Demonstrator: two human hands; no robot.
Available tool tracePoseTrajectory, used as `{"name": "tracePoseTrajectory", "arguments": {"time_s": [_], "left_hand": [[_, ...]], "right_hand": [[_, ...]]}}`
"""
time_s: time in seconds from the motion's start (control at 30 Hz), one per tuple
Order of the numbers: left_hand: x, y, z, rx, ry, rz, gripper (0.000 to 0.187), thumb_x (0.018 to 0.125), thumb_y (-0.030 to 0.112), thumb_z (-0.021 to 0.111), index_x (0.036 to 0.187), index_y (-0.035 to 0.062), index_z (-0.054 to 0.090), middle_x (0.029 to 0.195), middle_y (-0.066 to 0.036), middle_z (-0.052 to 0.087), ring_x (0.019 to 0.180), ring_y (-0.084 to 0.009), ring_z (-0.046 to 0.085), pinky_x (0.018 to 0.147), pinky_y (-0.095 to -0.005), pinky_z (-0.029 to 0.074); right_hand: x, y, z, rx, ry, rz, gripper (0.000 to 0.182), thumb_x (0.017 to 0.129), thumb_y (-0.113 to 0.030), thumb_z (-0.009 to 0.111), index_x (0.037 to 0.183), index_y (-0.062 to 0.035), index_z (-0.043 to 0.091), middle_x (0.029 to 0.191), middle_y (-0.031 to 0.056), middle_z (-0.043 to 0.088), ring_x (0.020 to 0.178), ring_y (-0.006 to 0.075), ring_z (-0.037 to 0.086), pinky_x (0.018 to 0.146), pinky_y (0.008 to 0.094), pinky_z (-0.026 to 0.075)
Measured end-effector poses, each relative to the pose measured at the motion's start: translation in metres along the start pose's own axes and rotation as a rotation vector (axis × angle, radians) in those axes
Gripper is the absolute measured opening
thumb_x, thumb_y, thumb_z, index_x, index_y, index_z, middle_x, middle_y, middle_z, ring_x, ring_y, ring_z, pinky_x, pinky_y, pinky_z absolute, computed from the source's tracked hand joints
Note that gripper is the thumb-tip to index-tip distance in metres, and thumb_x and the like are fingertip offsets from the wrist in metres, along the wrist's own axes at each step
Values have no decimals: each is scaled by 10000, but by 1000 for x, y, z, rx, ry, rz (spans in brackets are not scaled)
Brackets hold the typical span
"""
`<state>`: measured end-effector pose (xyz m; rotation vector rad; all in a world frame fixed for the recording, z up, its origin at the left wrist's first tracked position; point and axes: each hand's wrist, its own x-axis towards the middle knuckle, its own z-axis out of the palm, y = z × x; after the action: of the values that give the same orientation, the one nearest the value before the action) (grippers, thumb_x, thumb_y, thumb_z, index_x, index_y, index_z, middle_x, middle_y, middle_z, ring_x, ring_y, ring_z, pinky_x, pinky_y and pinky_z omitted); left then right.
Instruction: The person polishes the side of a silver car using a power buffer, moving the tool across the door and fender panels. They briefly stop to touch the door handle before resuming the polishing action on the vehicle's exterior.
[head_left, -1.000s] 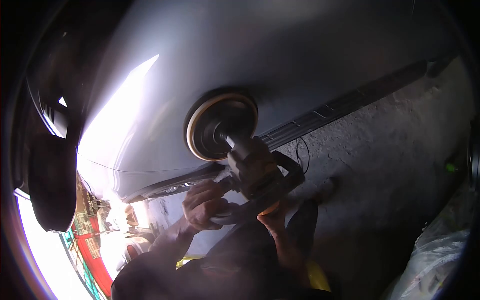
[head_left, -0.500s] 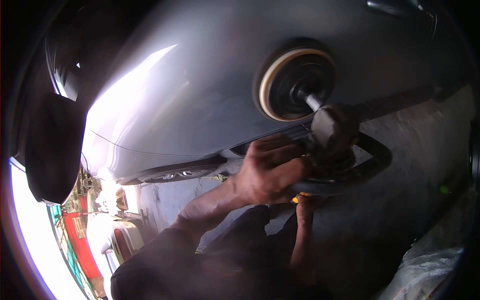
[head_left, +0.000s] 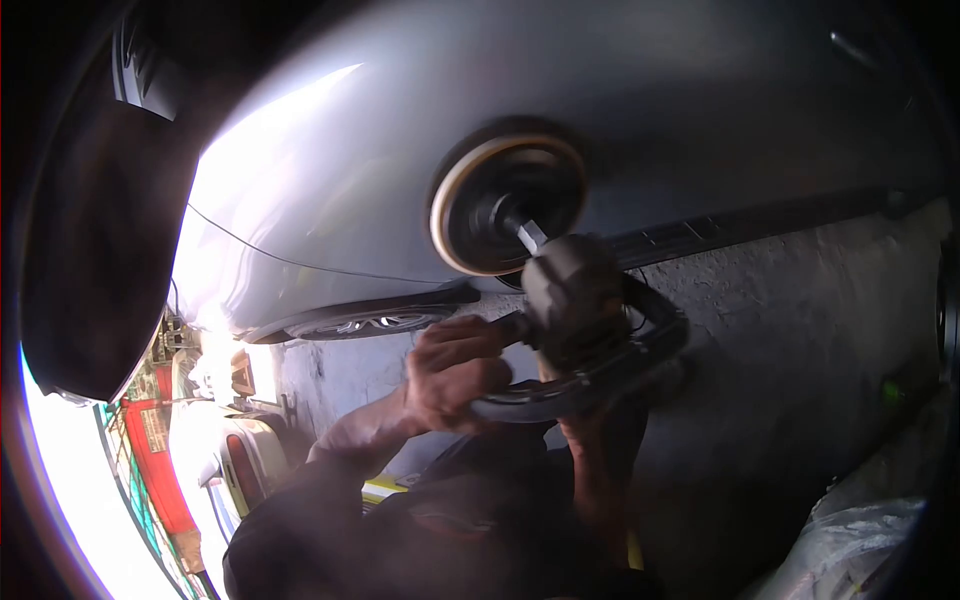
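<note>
A polishing machine [head_left: 575, 300] with a round pad [head_left: 508, 205] is held up against the grey car panel [head_left: 340, 200]. The pad is blurred and lies on the lower part of the panel. My left hand [head_left: 455, 375] is closed around the machine's side handle, left of its head. Below the machine body, my right hand [head_left: 585, 430] is partly hidden behind the black loop; its fingers cannot be made out.
A car wheel [head_left: 370, 322] is below the panel at the left, and a dark mirror housing [head_left: 100, 250] hangs at the far left. A dark sill strip [head_left: 740, 228] runs right. Plastic sheeting [head_left: 850, 545] lies lower right. Another vehicle [head_left: 235, 460] stands lower left.
The polishing machine and both my hands have moved left, and the pad now sits further left and slightly lower on the panel. The view has shifted a little.
</note>
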<state>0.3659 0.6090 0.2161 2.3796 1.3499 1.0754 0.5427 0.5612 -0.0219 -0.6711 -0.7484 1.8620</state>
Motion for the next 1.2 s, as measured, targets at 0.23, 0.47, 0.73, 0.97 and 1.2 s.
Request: {"name": "tracePoseTrajectory", "arguments": {"time_s": [0.23,0.47,0.73,0.97,1.2], "left_hand": [[-89,15,-51,142,76,-185,209,732,142,724,827,18,585,699,-133,609,598,-312,650,551,-400,542],[-29,5,-23,84,26,-58,282,634,153,789,824,31,621,693,-95,583,590,-295,636,555,-384,538],[115,-17,68,40,-34,178,290,648,161,774,858,9,645,695,-100,582,571,-265,621,528,-363,515],[244,-23,176,24,-11,215,289,671,61,831,913,25,676,749,-88,687,633,-252,705,578,-325,575],[344,-30,279,-65,14,264,317,664,136,812,932,37,673,794,-117,683,682,-308,693,610,-407,558]], "right_hand": [[-44,82,34,-25,-210,91,914,661,-182,943,1391,-42,410,1290,84,535,1140,180,577,951,370,530],[-13,41,15,-292,-13,-106,876,628,-139,915,1367,-32,457,1197,92,598,1086,199,602,929,388,529],[37,1,-53,-249,278,-61,737,604,-72,811,1271,-36,500,1093,79,600,958,194,614,816,390,546],[97,-110,-114,-115,454,-155,672,706,-119,673,1330,14,460,1106,66,568,930,162,581,825,309,510],[153,-132,-214,-51,510,-99,645,842,-526,616,1170,19,514,902,118,630,669,212,657,634,339,575]]}}
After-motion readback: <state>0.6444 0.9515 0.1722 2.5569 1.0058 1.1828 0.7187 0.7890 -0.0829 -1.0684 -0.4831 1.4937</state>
